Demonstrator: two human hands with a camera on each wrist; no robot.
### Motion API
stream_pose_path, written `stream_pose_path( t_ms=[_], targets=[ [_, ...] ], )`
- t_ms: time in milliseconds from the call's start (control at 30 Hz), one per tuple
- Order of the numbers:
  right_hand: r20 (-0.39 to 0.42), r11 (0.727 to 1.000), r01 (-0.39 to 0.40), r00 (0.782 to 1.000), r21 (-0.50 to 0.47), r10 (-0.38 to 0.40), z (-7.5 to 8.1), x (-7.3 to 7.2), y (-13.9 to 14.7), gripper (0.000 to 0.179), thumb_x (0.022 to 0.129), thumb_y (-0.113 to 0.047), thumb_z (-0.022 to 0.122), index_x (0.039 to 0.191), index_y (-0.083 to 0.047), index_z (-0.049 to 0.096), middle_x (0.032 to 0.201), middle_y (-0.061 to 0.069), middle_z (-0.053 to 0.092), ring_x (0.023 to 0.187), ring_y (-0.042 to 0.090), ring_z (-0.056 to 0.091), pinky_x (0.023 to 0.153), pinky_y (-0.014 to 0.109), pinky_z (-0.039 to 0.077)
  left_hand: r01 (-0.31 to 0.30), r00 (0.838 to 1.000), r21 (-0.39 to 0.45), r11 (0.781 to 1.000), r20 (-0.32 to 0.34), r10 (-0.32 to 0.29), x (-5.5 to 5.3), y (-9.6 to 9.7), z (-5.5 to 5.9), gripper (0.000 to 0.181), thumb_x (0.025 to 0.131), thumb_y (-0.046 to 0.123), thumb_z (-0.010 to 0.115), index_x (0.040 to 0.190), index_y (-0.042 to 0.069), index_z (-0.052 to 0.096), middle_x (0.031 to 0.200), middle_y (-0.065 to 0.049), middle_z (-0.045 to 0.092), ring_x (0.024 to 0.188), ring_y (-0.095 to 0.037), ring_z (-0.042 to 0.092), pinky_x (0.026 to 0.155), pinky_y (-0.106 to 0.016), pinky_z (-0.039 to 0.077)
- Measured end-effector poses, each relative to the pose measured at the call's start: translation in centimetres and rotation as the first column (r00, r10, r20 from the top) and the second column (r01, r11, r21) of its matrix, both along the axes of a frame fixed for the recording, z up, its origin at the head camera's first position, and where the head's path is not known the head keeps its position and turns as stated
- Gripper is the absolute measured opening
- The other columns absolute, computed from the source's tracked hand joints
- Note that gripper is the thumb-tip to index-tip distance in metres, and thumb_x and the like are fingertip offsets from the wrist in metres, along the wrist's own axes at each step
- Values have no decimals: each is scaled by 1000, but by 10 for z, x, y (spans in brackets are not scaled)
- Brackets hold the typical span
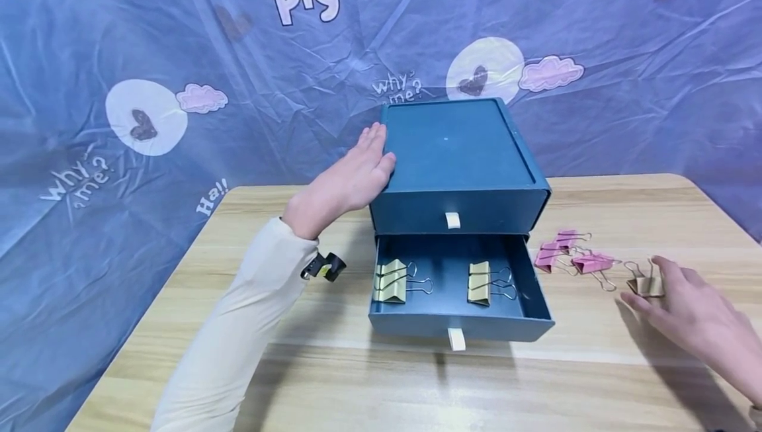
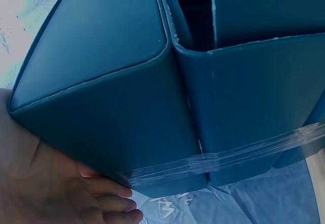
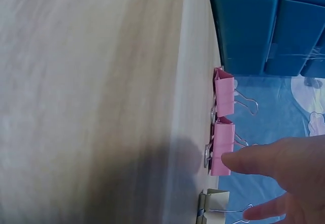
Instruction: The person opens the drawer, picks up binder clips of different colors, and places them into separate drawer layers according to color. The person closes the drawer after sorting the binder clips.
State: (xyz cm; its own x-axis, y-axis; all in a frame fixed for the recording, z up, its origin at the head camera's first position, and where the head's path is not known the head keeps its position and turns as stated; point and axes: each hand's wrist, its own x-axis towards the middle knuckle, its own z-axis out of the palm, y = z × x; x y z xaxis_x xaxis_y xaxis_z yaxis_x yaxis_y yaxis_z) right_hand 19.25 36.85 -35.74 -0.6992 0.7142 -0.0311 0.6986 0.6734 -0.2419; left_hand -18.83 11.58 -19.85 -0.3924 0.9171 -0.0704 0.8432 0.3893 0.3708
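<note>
My left hand [image 1: 357, 177] rests with extended fingers against the left upper edge of a dark blue two-drawer box [image 1: 458, 144]. In the left wrist view the fingertips [image 2: 122, 203] lie along the box's side. The lower drawer [image 1: 443, 323] is pulled out, with two yellow binder clips inside, one at the left [image 1: 391, 283] and one at the right [image 1: 479, 283]. On the table at right, my right hand [image 1: 702, 313] is at another yellow binder clip [image 1: 645, 286]. Its thumb and fingers are spread apart; in the right wrist view one finger is beside the clip's wire handle [image 3: 236, 210].
Several pink binder clips [image 1: 592, 262] lie on the wooden table [image 1: 321, 379] between the box and my right hand. The upper drawer [image 1: 417, 212] is closed, with a white pull tab [image 1: 453, 220]. A blue printed cloth [image 1: 357, 35] hangs behind the table.
</note>
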Motion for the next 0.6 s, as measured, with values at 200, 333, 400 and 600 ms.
stream_pose_path(
  t_ms=[200, 333, 400, 600],
  targets=[
    [-29, 1000, 27, 999, 6, -26, -6, 3, 0, 90, 91, -47, 62, 144, 11, 18, 125, 51, 23, 96, 73, 35, 61, 76, 36, 11, 1000, -11, 1000, 6, -11, 1, 1, 0, 60, 105, 29, 19, 153, 0, -3, 161, -14, -9, 148, -23, -11, 120, -32, 0],
    [-50, 1000, 21, 999, 15, -20, -8, 3, 4, 81, 92, -39, 62, 142, 11, 24, 124, 51, 26, 97, 71, 36, 63, 76, 36, 14, 1000, -17, 1000, 12, -14, 0, 2, 0, 60, 105, 30, 18, 153, 0, -3, 161, -14, -10, 148, -23, -11, 120, -33, 0],
    [-81, 999, 6, 997, 37, -3, -8, 1, 5, 70, 91, -30, 64, 137, 11, 32, 117, 49, 35, 93, 66, 41, 60, 73, 38, 12, 1000, -18, 1000, 10, -12, 0, 2, 0, 60, 105, 30, 18, 153, 0, -4, 161, -14, -9, 148, -23, -11, 120, -33, 0],
    [-202, 993, -41, 977, 114, 64, -9, -3, 6, 47, 80, -11, 69, 115, 14, 50, 67, 12, 50, 58, 23, 46, 45, 37, 39, 8, 1000, -12, 1000, 7, -8, -1, 1, -1, 60, 105, 29, 18, 153, 0, -4, 161, -15, -8, 148, -23, -10, 120, -33, 1]
  ],
)
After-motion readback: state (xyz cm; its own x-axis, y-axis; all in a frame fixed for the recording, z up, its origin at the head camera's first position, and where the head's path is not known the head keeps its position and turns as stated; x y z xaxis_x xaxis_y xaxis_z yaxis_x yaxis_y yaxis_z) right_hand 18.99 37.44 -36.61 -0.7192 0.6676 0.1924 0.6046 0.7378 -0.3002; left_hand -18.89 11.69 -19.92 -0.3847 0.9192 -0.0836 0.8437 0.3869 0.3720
